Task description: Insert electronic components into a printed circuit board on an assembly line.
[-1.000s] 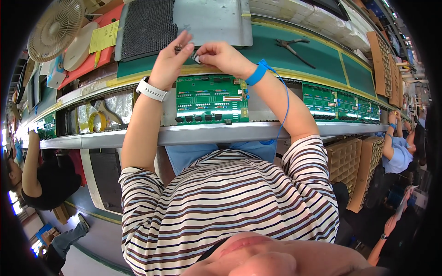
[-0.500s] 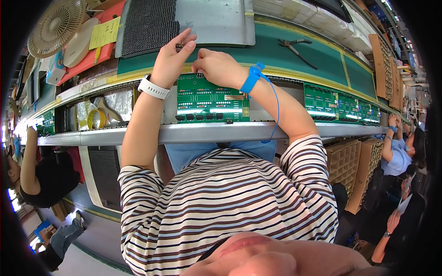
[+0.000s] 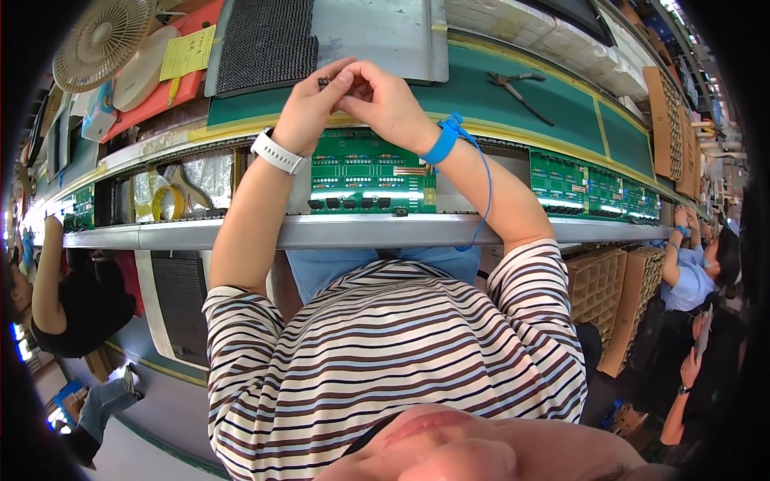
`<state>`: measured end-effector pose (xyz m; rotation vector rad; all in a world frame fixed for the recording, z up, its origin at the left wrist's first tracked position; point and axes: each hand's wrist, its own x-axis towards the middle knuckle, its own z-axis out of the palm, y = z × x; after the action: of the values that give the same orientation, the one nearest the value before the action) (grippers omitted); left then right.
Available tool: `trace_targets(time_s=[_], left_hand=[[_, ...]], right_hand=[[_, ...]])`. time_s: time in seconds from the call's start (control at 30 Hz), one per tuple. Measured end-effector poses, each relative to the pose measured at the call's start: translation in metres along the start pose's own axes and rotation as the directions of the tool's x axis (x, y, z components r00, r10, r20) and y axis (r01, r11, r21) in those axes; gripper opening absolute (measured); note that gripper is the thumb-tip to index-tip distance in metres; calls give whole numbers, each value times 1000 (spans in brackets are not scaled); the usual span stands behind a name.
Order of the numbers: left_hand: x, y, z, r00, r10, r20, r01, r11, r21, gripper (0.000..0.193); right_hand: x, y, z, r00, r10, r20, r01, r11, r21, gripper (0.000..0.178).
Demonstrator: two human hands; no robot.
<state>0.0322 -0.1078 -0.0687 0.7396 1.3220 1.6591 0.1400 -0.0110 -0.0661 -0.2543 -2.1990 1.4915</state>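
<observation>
My left hand (image 3: 311, 108), with a white watch at its wrist, is closed on small dark electronic components (image 3: 324, 82) that peek out between thumb and fingers. My right hand (image 3: 387, 103) wears a blue wrist strap (image 3: 443, 143) with a coiled cord. Its curled fingertips meet those of the left hand, and whatever they pinch is hidden. Both hands are just beyond a green circuit board (image 3: 365, 172), which lies on the rail and carries small resistors, white-dotted rows and several black parts along its near edge.
Dark components fill part of a metal tray (image 3: 377, 36) behind my hands. Cutting pliers (image 3: 517, 92) lie on the green mat (image 3: 457, 72). More circuit boards (image 3: 593, 184) sit along the rail at right. A tape roll (image 3: 168, 203) is at left, near a fan (image 3: 104, 40). Co-workers stand at both sides.
My right hand has lifted off the board's far edge and moved up and left to my left hand's fingertips. My left hand has shifted slightly right.
</observation>
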Motion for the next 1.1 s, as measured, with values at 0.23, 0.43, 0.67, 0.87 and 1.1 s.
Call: trace_targets(time_s=[0.23,0.43,0.67,0.87,1.1], left_hand=[[-2,0,3,999,-39,20,38,999,16,48],[5,16,-33,914,399,-77,-287,766,575,49],[3,26,-37,794,608,-6,-159,217,963,42],[4,20,-36,803,596,17,-173,206,963,39],[2,22,-31,824,566,-19,-116,203,972,38]], right_hand=[[3,18,2,983,171,69,-183,862,473,15],[9,12,-11,901,369,229,-434,772,465,13],[15,28,0,914,222,339,-209,975,-73,13],[8,24,11,941,24,338,152,862,-483,13],[2,19,16,944,12,329,190,796,-574,12]])
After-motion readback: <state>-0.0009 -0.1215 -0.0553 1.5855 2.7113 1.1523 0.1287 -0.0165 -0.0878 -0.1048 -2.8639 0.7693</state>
